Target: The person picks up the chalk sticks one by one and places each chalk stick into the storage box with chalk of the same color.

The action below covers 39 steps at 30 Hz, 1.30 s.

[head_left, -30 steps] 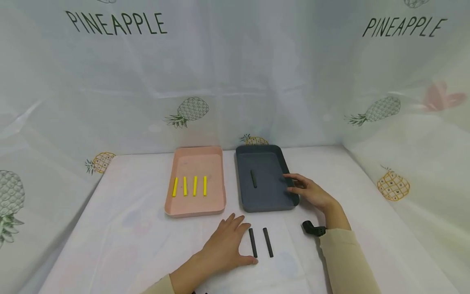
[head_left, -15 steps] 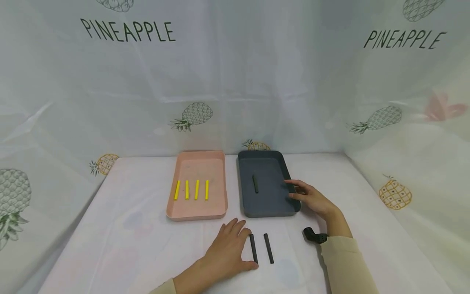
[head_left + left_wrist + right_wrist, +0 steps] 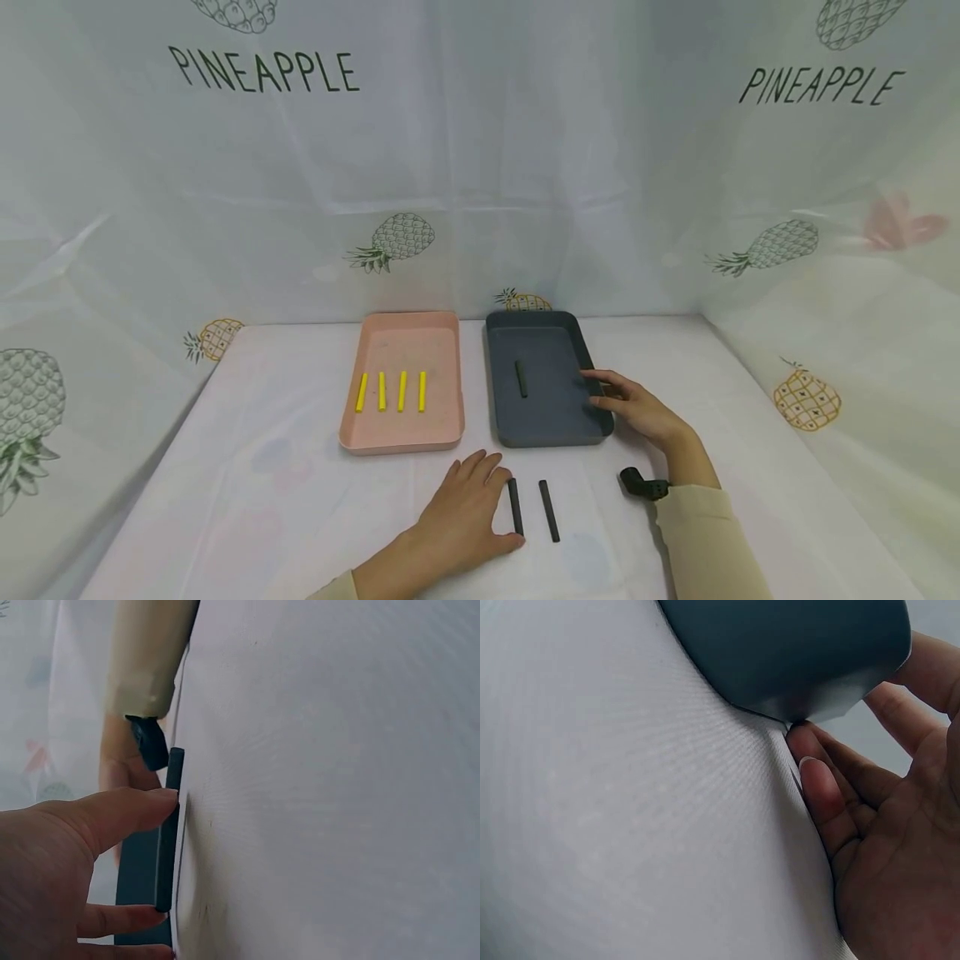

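Left hand (image 3: 463,510) has narrowed its spread since a second ago and now pinches the left stick (image 3: 516,507) by its ends on the desk (image 3: 262,500), in front of the dark tray (image 3: 555,421). Uneven pressure could make it slip and knock the right stick (image 3: 549,510). Right hand (image 3: 643,412) lies loosely on the dark tray's rim, as before.

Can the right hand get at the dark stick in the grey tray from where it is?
Probably yes. The right hand is at the right rim of the grey tray, and only bare tray floor separates it from the dark stick.
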{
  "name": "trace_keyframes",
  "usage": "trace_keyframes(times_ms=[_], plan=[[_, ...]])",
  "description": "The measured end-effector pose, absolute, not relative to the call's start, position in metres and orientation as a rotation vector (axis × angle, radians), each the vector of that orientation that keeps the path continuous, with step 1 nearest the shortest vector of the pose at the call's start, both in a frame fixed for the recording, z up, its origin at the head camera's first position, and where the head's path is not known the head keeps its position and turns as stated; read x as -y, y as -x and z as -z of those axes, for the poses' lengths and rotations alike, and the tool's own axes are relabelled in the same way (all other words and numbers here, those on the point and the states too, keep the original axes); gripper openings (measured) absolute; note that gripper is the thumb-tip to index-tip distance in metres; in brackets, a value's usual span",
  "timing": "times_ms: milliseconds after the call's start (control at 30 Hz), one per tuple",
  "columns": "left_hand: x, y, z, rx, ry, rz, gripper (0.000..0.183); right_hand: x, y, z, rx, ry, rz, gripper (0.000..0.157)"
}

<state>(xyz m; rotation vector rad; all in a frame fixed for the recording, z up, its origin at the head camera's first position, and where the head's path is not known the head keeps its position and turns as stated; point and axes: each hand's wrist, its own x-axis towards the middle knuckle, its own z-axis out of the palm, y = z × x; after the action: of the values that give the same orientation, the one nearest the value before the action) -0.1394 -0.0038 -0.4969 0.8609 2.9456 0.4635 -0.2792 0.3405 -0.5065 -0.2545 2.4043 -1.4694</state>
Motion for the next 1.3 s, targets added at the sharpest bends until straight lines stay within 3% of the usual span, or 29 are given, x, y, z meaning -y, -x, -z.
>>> trace_keyframes(times_ms=[1300], plan=[[0.009,0.154,0.453,-2.997,-0.996,-0.441,0.073,-0.340,0.279,0.508,-2.394,0.245,1.482,0.056]])
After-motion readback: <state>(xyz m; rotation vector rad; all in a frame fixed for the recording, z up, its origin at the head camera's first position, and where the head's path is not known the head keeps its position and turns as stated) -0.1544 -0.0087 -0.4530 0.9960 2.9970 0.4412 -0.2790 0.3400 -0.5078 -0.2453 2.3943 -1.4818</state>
